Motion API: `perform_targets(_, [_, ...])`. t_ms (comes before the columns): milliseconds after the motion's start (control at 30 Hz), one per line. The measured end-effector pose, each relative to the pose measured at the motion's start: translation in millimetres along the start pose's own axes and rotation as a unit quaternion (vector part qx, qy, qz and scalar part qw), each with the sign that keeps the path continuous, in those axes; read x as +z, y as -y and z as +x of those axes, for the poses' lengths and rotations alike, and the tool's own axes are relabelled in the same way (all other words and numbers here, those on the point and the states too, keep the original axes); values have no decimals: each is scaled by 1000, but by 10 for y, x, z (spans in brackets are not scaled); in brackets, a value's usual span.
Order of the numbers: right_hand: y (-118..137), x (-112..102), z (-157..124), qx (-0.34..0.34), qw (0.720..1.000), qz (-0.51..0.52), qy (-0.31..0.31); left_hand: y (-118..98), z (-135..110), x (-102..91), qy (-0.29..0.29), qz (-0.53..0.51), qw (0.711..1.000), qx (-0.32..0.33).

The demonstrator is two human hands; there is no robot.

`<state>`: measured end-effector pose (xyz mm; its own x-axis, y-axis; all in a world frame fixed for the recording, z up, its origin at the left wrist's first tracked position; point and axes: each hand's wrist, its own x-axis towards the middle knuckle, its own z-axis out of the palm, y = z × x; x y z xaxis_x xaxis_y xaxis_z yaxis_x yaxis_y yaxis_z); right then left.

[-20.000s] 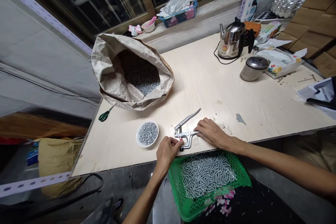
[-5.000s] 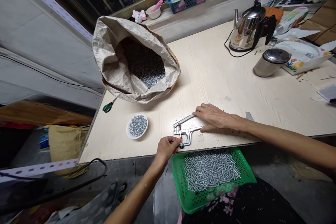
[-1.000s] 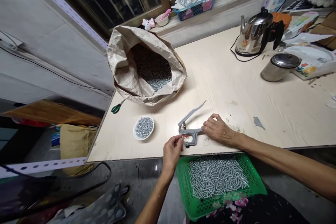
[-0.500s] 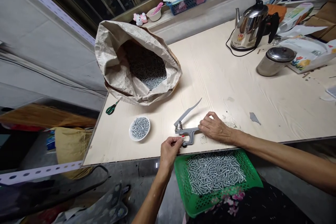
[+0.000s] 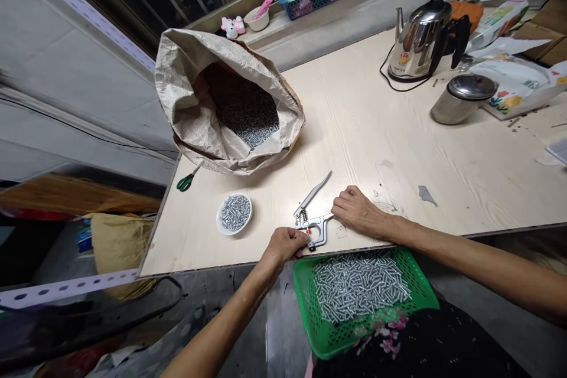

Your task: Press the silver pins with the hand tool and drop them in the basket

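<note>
Big pale table [image 5: 398,147], and everything sits around the two hands. A huge open sack [image 5: 190,112] of small metal pieces is well beyond the left hand [image 5: 283,244]. A green basket [image 5: 305,319] full of the same stuff is just below both hands, off the table edge. The little white dish [image 5: 234,214] is a bit to the left. The press pliers [image 5: 315,225] lie flat between the hands. The right hand [image 5: 357,211] grips the lower handle, pinning it down, and the upper lever [image 5: 315,190] stands sprung up and free. The left fingers are pinched tight at the tool's head, but what they pinch is too small to tell. My take: hold the tool flat and seat the piece squarely before any squeeze.
</note>
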<state>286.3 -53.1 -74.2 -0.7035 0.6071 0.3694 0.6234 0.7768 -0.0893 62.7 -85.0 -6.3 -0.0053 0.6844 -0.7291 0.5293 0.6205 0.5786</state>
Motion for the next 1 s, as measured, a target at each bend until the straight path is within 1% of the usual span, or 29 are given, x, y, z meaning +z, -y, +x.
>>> perform_targets(100, [-30, -115, 10, 26, 997, 60, 37, 25, -8, 16, 8, 10, 1000, -2])
perform_targets(200, [-128, -238, 71, 14, 993, 108, 53, 40, -12, 22, 17, 21, 1000, 2])
perform_targets(267, [-210, -262, 148, 6, 991, 116, 66, 32, -12, 18, 21, 28, 999, 0])
perform_targets(400, [-345, -161, 332, 25, 991, 103, 86, 14, -5, 23, 12, 38, 999, -6])
perform_targets(567, [-403, -40, 480, 40, 993, 62, 86, 40, 12, 61, 1, 37, 999, -1])
perform_targets(767, [-407, -20, 507, 44, 994, 74, 73, 21, -1, 72, 0, 38, 999, -1])
perform_targets(900, [-405, -8, 494, 48, 994, 73, 66, 6, 12, 84, -7, 59, 998, 1])
perform_targets(1000, [-398, -14, 504, 47, 994, 66, 69, 27, 34, 96, 0, 68, 998, 2])
